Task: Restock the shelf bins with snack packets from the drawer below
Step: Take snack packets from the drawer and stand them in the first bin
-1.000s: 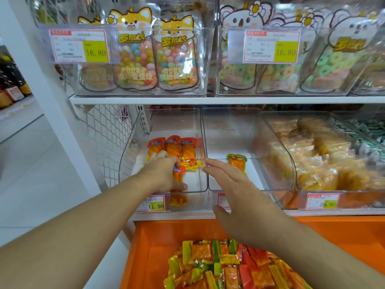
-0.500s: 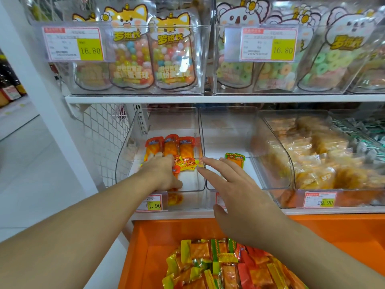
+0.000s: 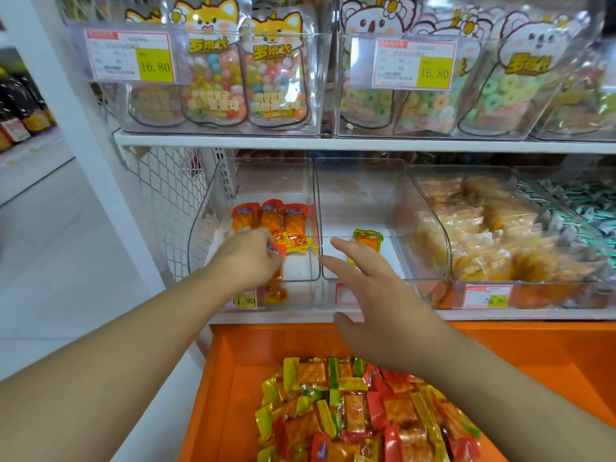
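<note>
Where the left hand [image 3: 248, 258] curls, its gripped red packet [image 3: 276, 252] mostly hides.

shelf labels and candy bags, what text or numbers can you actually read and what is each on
"16.80": yellow patch of the upper left price tag
"16.80": upper right price tag
"11.90": lower left bin tag, partly behind the left hand
"29.90": lower right bin tag, blurred
"罗班长": fox candy bags and koala candy bags
Small print on tags and the middle bin tag: unreadable
</note>
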`<control>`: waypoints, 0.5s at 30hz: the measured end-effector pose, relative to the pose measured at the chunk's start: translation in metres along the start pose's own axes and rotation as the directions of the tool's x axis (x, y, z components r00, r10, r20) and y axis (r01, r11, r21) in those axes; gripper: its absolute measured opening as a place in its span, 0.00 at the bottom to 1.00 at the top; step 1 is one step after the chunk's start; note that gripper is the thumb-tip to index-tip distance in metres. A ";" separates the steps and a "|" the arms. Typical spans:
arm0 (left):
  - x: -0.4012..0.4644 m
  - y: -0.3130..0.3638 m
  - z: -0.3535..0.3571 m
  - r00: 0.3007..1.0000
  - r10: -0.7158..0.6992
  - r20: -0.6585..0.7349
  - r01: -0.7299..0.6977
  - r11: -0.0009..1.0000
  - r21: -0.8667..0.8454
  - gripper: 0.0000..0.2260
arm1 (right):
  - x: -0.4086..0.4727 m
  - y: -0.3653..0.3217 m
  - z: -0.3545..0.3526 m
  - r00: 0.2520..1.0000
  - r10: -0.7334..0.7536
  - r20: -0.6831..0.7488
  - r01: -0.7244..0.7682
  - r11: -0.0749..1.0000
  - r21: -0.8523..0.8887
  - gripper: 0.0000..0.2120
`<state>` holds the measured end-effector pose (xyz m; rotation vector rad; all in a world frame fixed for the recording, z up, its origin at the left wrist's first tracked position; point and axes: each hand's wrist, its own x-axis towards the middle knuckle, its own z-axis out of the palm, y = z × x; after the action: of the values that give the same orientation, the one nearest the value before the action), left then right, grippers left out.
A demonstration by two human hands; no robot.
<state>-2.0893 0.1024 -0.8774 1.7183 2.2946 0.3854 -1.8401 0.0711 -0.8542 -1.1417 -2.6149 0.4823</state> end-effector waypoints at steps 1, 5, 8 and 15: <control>-0.013 0.004 0.001 0.995 0.034 -0.094 -0.041 0.997 -0.068 0.15 | -0.006 0.002 -0.001 1.000 -0.005 -0.018 0.005 1.000 0.005 0.36; -0.080 0.020 0.019 0.892 0.187 -0.411 -0.284 0.940 -0.189 0.08 | -0.033 0.010 0.000 0.996 0.051 -0.076 -0.048 0.998 0.040 0.27; -0.125 0.022 0.054 0.914 0.218 -0.343 -0.331 0.889 -0.317 0.08 | -0.052 0.017 0.011 0.992 0.119 -0.042 -0.115 0.988 0.099 0.15; -0.176 -0.015 0.178 0.975 0.055 0.214 0.000 0.968 -0.251 0.12 | -0.097 0.080 0.101 0.861 0.383 0.334 -0.384 0.921 -0.065 0.08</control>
<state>-1.9920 -0.0603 -1.0426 1.5833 1.9756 0.4443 -1.7579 0.0298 -0.9872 -1.7318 -2.6547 0.8320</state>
